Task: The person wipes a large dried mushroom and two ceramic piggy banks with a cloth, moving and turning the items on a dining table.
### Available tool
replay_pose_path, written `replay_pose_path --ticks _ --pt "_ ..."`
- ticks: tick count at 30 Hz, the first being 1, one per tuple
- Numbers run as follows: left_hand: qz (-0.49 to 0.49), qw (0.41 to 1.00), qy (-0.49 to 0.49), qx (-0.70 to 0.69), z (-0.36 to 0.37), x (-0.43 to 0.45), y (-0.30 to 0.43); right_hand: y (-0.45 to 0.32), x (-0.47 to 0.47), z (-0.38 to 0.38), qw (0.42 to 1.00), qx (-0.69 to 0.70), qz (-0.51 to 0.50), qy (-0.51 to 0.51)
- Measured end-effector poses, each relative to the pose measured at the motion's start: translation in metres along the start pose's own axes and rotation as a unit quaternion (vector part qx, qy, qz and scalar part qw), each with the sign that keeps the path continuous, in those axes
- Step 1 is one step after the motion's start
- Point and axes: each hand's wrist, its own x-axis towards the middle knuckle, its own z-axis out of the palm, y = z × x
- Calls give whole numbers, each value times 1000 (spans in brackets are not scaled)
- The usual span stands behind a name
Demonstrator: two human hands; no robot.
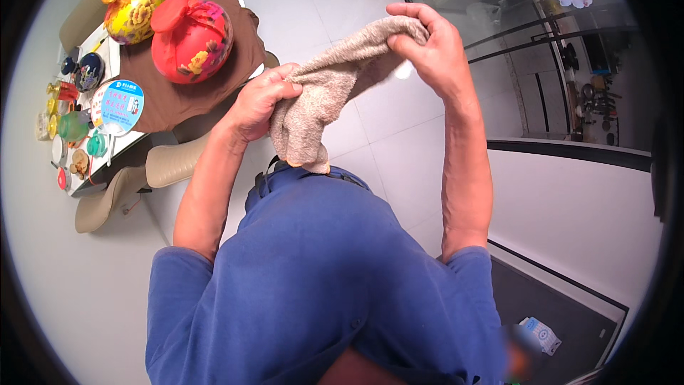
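A greyish-beige cloth (320,96), towel-like in texture, is stretched between my two hands in front of my waist. My left hand (267,99) pinches its upper left part with the thumb on top. From there a bunched end with a yellow-orange edge hangs down over my trousers. My right hand (430,48) grips the far right end higher up, thumb against the near face and fingers behind. The fingers behind the cloth are partly hidden.
To the left stands a table with a brown tablecloth (187,101), bearing a red floral jar (192,43), a yellow floral jar (133,10), a paddle fan (122,108) with writing and several small jars. Beige chairs (176,163) stand beside it. A glass partition (507,53) is at right.
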Motion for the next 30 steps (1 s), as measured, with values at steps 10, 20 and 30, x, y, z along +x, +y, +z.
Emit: replay_pose_path --ticks 10,20,30 --pt "23 983 58 173 -39 39 25 44 89 23 994 100 4 52" --pt "23 982 71 -171 -68 91 17 33 199 44 978 131 -86 -138" --pt "239 893 332 191 -2 160 -1 37 249 57 870 396 114 -270"
